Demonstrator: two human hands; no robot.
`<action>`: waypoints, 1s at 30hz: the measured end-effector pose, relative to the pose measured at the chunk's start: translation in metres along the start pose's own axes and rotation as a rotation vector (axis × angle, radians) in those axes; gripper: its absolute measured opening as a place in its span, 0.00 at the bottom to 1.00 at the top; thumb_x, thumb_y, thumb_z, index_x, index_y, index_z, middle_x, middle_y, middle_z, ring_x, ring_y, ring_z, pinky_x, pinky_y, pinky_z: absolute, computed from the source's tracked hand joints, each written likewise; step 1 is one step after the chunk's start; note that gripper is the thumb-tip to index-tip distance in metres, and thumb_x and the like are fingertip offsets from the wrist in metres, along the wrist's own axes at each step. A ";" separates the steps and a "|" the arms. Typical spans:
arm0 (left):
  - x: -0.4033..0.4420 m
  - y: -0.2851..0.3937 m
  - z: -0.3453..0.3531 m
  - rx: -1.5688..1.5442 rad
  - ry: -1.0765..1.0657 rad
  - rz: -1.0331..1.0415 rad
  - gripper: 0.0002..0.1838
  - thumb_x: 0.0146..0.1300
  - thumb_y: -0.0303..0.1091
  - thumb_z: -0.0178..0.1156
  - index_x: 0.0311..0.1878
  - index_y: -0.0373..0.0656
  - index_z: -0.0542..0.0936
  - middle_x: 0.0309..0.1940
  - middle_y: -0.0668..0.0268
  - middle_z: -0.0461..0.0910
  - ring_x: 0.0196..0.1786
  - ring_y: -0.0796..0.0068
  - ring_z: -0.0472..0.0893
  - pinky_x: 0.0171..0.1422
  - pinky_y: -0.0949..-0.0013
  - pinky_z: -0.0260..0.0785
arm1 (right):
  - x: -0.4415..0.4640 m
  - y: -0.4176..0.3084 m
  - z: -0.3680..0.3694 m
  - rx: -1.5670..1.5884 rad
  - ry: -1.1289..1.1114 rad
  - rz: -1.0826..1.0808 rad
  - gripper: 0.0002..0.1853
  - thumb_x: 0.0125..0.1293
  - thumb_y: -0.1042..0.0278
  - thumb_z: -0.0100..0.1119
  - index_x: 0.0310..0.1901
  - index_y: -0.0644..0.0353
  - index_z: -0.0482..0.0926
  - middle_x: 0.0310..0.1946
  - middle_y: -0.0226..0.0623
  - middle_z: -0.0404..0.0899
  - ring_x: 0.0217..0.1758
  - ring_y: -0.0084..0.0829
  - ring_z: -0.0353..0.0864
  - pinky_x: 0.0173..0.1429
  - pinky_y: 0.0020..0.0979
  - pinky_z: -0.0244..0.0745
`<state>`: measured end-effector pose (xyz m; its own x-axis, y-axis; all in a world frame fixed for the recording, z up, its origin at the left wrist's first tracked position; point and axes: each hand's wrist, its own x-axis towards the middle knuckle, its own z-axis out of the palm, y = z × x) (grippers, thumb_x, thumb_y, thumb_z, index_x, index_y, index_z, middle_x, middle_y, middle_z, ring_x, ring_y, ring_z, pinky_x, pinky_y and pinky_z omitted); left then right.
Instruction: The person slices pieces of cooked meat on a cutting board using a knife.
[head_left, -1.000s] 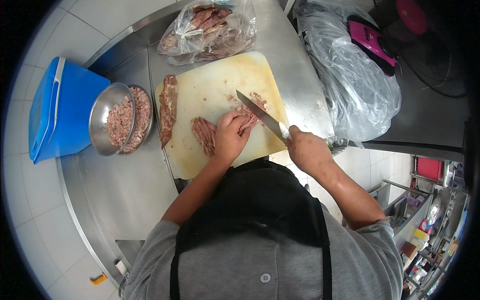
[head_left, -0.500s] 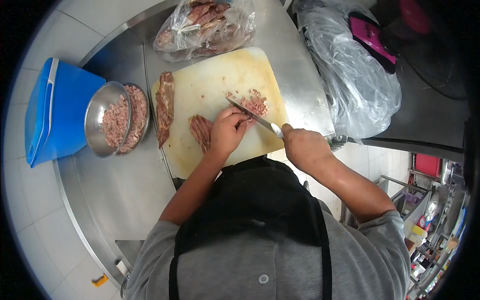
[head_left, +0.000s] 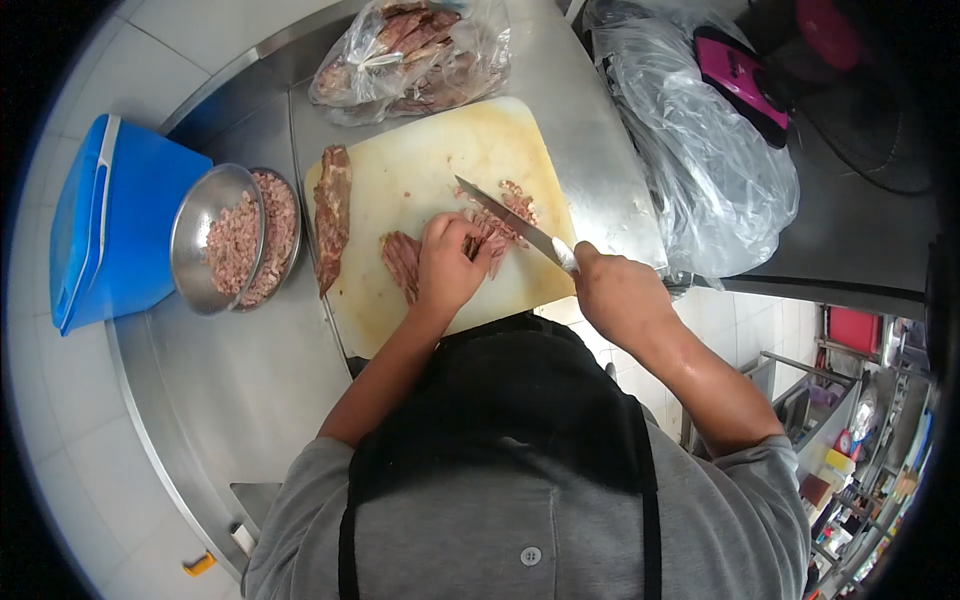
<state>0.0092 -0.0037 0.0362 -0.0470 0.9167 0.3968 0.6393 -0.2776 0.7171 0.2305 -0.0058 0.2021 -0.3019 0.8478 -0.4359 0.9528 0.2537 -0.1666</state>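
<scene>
My right hand is wrapped round the white handle of a kitchen knife; its blade points up and left over the cutting board. Chopped meat lies beside and beyond the blade. With bent fingers, my left hand presses on strips of meat just left of the blade; its fingertips partly cover them. More meat strips show to the left of that hand. A long uncut piece of meat lies along the board's left edge.
Two metal bowls of diced meat overlap left of the board, near a blue box. A tied plastic bag of meat sits behind the board. Clear plastic bags and a pink-and-black device are on the right.
The knife has shifted slightly right and its tip has risen, leaving a gap from my left fingers. My left hand is a little higher and more curled over the meat.
</scene>
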 end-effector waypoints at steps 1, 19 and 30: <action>0.000 -0.002 0.001 -0.003 -0.014 0.009 0.10 0.51 0.25 0.73 0.36 0.41 0.82 0.46 0.56 0.79 0.52 0.53 0.80 0.57 0.55 0.73 | -0.001 0.001 0.002 0.009 -0.004 0.008 0.09 0.71 0.71 0.49 0.47 0.64 0.74 0.32 0.52 0.86 0.37 0.53 0.88 0.45 0.52 0.81; 0.001 -0.016 0.001 -0.119 -0.141 -0.016 0.07 0.58 0.25 0.68 0.40 0.37 0.85 0.44 0.56 0.84 0.47 0.55 0.84 0.52 0.60 0.78 | 0.016 -0.008 0.025 0.042 -0.109 -0.050 0.11 0.69 0.76 0.47 0.49 0.67 0.75 0.38 0.57 0.86 0.42 0.55 0.89 0.46 0.51 0.82; -0.001 0.009 -0.008 -0.027 -0.005 -0.051 0.08 0.57 0.28 0.70 0.39 0.39 0.84 0.46 0.56 0.80 0.51 0.52 0.81 0.55 0.56 0.75 | 0.001 -0.005 0.004 -0.011 -0.065 -0.068 0.10 0.69 0.73 0.49 0.49 0.64 0.74 0.33 0.52 0.87 0.39 0.52 0.89 0.44 0.49 0.83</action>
<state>0.0085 -0.0093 0.0472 -0.0753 0.9314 0.3561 0.6154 -0.2375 0.7516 0.2254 -0.0085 0.1990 -0.3670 0.7964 -0.4806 0.9302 0.3153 -0.1879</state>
